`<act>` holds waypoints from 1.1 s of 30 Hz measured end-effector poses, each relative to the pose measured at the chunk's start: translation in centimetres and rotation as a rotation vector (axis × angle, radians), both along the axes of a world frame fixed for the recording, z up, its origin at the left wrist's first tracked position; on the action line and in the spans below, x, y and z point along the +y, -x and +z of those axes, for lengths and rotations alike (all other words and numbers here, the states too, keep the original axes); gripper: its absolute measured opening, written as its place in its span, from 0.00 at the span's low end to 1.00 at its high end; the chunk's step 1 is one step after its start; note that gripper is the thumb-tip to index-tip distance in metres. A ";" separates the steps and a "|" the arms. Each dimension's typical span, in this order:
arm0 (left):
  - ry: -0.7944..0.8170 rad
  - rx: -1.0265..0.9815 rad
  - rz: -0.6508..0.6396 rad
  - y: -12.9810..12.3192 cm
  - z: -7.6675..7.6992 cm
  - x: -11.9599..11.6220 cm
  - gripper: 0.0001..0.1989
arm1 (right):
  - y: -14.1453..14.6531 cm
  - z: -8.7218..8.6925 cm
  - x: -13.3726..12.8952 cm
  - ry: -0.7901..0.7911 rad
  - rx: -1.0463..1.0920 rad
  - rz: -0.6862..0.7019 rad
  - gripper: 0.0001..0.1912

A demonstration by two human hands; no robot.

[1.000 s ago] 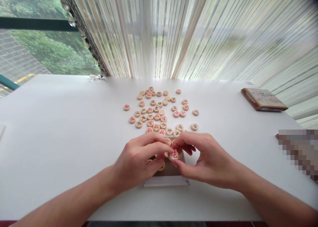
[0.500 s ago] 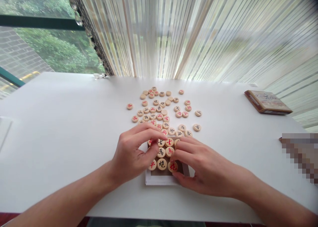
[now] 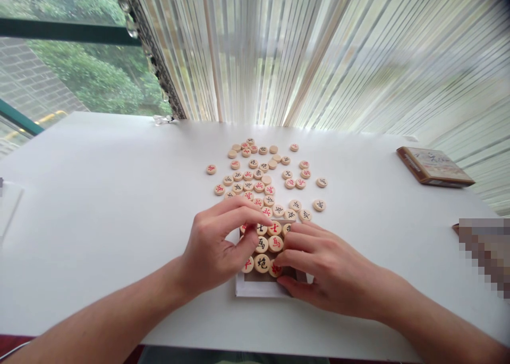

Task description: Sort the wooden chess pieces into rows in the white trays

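A shallow white-rimmed box [image 3: 258, 289] lies near the table's front edge, with round wooden Chinese chess pieces in rows inside. My right hand [image 3: 319, 268] has its thumb and fingers around a red-lettered chess piece [image 3: 274, 268] in the box's nearest row, beside a black-lettered piece [image 3: 262, 263]. My left hand [image 3: 223, 242] curves over the box's left side, partly covering the pieces there. Its index fingertip lies by a red-lettered piece [image 3: 274, 228] in the far row, and its thumb is apart from that fingertip, with no piece seen held.
Many loose chess pieces [image 3: 258, 186] are scattered on the white table [image 3: 119, 194] beyond the box. A flat brown-edged box [image 3: 436, 166] lies at the far right. A string curtain [image 3: 255, 50] hangs behind the table.
My right hand has shifted the red-lettered piece slightly left, closer against the black-lettered one. My left hand keeps nearly the same pose. The whole view has drifted a little.
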State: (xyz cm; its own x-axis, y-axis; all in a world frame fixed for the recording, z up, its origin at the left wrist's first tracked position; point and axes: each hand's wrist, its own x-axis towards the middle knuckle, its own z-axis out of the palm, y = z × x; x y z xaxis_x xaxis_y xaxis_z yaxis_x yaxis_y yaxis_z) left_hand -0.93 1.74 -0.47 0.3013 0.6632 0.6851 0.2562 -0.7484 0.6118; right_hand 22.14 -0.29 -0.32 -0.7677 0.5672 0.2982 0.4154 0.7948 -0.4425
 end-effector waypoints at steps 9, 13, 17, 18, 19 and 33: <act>0.002 0.001 -0.001 -0.1 0.0 0.0 0.13 | -0.1 -0.5 0.0 -0.110 -0.006 0.009 0.07; 0.006 0.001 -0.003 -0.1 0.0 0.0 0.13 | -0.1 -0.5 0.0 -0.148 -0.007 0.006 0.08; 0.004 0.011 -0.004 -0.1 0.0 0.0 0.13 | 0.1 -0.4 0.0 -0.174 -0.002 0.003 0.11; 0.004 0.012 -0.005 -0.1 0.0 0.0 0.13 | 0.1 -0.4 0.0 -0.177 0.002 0.004 0.11; 0.004 0.013 -0.006 -0.1 -0.1 0.0 0.13 | 0.1 -0.4 0.0 -0.179 0.005 0.004 0.11; 0.003 0.013 0.003 0.0 -0.2 0.1 0.13 | 0.0 -0.6 0.0 -0.173 0.075 -0.001 0.10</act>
